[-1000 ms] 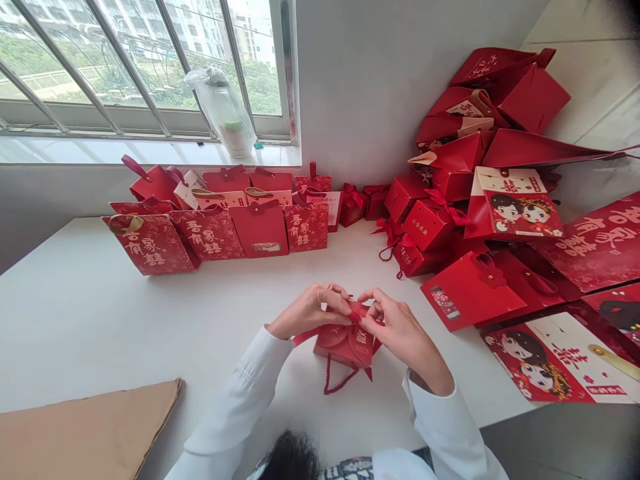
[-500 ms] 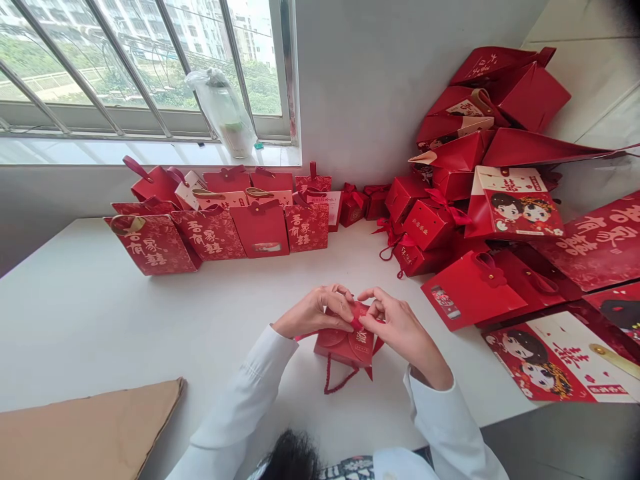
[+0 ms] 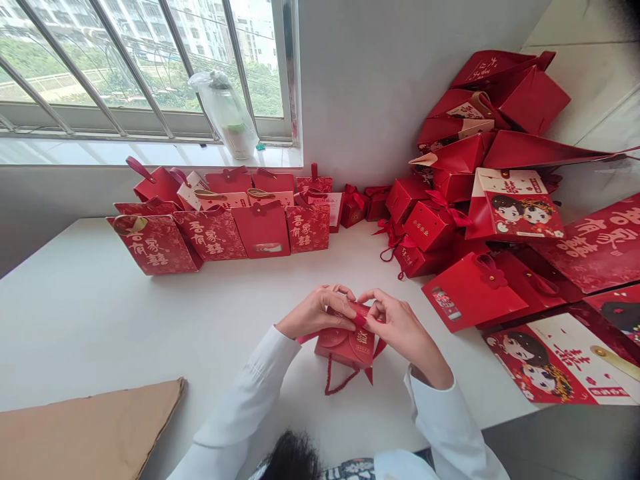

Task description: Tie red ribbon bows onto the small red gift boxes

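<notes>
A small red gift box (image 3: 345, 351) with gold print stands on the white table in front of me. Across its top runs a red ribbon (image 3: 360, 320), whose tails stick out at both sides. My left hand (image 3: 323, 312) lies over the upper left of the box, thumb and fingers pinching the ribbon. From the other side, my right hand (image 3: 395, 323) pinches the ribbon near the same spot, its fingertips almost meeting the left ones. A twisted red cord handle (image 3: 343, 385) hangs down at the box's near side. The fingers partly hide the ribbon's middle.
Upright red gift bags (image 3: 213, 233) line the wall below the window. Finished-looking red boxes (image 3: 427, 223) and more bags (image 3: 517, 200) are piled at the right. Flat bags (image 3: 555, 360) lie at the table's right edge, a cardboard sheet (image 3: 85, 427) at the near left.
Both hands stay at the ribbon on the box top with only slight finger movement. The whole view has shifted very slightly.
</notes>
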`<state>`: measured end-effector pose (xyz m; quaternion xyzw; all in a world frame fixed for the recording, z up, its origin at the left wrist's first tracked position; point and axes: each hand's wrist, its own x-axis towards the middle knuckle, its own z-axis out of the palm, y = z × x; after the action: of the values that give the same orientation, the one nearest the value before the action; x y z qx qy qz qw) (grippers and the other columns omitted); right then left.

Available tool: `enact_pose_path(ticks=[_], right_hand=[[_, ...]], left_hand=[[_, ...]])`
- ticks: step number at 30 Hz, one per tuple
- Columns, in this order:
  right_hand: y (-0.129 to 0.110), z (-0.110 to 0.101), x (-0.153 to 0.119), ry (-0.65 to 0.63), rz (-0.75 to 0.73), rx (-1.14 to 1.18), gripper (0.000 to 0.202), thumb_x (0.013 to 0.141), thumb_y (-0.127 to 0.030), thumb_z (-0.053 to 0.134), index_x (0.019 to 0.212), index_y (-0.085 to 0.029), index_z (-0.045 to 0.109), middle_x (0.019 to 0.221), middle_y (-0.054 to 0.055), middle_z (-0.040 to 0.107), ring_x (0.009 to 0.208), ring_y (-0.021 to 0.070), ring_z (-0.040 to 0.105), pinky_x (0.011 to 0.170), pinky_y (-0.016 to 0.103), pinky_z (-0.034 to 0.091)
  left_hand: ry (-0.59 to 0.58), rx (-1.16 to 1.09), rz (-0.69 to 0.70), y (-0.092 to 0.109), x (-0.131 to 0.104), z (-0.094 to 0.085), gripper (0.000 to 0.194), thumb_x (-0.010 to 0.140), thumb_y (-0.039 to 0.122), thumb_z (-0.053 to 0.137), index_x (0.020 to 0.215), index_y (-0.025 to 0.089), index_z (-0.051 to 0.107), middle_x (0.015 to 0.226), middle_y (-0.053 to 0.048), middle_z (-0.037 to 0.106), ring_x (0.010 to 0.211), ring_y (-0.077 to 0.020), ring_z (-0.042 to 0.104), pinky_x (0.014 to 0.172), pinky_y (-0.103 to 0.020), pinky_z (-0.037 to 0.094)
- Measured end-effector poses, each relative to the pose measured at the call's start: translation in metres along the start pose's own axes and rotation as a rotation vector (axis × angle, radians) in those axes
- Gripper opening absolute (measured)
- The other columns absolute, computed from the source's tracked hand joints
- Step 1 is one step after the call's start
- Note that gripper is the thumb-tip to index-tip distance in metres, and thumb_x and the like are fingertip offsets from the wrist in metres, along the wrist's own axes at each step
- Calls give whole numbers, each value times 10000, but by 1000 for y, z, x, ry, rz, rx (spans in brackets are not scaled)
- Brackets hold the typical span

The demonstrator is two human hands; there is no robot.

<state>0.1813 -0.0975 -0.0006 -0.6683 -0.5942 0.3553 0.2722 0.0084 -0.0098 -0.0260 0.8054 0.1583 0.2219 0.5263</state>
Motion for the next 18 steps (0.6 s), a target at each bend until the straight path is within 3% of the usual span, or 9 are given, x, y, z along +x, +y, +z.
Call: enact_pose_path(ticks=[5,8,11,15,18], right_hand=[[1,-4,-1,-40,0,94,213,776,-270,533,977,-216,580,597,-50,571,568,136,514,540,239,376],[3,-7,-2,-74,11,178,240,801,-325,545,1012,-212,562,603,-51,562,582,140,518,547,244,370],[9,-10,-2,-110,18,267,285,829,-367,539,1072,-218,531,608,-60,536,606,142,523,567,245,368],[13,-15,-3,-144,54,377,375,834,-395,566,1155,-229,467,638,-65,536,638,142,524,601,251,368],[11,-19,-3,-164,50,481,438,816,-390,601,1187,-223,439,668,-63,551,651,134,515,635,257,369]], left_hand=[[-9,20,-32,2,-2,-1,132,761,319,708,721,193,719,771,-40,708,1069,-210,538,995,-358,337],[12,-90,-94,5,-3,1,195,741,309,716,791,158,603,874,-41,675,904,-179,599,812,-312,438],[15,-242,-157,9,-3,2,330,722,293,724,858,165,452,921,-45,655,691,-117,592,636,-245,430],[-3,-204,-179,10,-4,1,353,727,270,721,906,173,432,794,-17,670,626,-101,565,652,-243,418],[-10,-87,-143,9,-4,-1,257,735,294,718,842,159,527,775,-12,653,739,-137,596,761,-283,424]])
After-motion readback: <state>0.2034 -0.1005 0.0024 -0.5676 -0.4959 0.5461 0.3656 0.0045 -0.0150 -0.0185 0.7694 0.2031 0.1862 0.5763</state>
